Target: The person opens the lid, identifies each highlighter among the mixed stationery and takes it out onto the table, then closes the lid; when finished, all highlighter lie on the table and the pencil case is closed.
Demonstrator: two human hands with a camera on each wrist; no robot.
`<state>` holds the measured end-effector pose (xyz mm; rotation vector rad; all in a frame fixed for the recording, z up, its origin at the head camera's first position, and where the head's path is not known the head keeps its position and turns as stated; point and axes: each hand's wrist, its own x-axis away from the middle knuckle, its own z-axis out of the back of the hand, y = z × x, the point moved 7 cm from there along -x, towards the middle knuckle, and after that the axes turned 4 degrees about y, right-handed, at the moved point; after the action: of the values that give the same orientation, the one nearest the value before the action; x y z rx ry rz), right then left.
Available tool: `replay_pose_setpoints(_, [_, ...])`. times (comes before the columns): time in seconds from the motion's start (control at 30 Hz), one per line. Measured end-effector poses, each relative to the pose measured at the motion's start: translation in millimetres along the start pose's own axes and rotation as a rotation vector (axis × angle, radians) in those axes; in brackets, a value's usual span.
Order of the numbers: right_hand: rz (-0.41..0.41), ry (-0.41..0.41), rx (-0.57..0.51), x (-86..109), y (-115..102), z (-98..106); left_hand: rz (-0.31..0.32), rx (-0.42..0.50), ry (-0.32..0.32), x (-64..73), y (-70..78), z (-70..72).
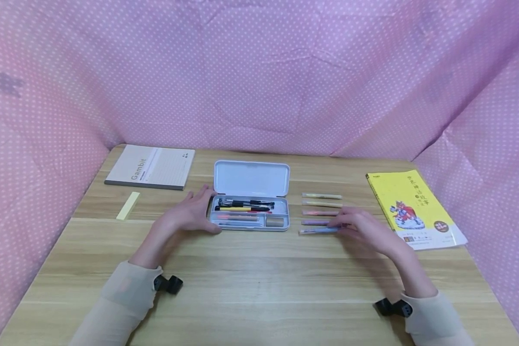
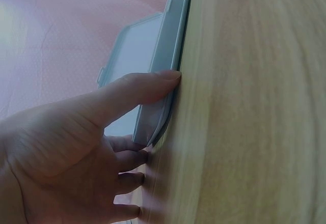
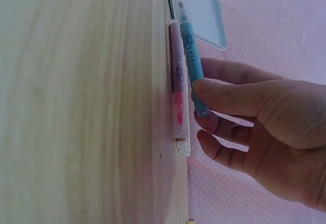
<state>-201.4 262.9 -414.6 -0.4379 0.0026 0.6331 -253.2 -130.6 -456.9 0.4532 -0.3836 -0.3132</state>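
In the head view, a pale blue pencil case lies with its lid up. It holds several pens and an eraser-like block. My left hand grips its left end, the thumb on the front wall and fingers around the corner; the left wrist view shows the thumb on the case's side. My right hand pinches a blue highlighter near one end between thumb and fingers. The highlighter is tilted just above a purple highlighter on the table.
Behind these lie pink, orange-yellow and yellow highlighters in a column. A yellow book is at the right, a grey notebook at the back left. A pale yellow strip lies before the notebook.
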Motion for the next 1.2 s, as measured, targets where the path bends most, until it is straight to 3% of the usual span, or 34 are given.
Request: replay_pose_setpoints(1.2, [-0.068,-0.043,0.113,-0.6,2.3,-10.1,0.016,0.007,0.003,0.5,0.2,-1.1])
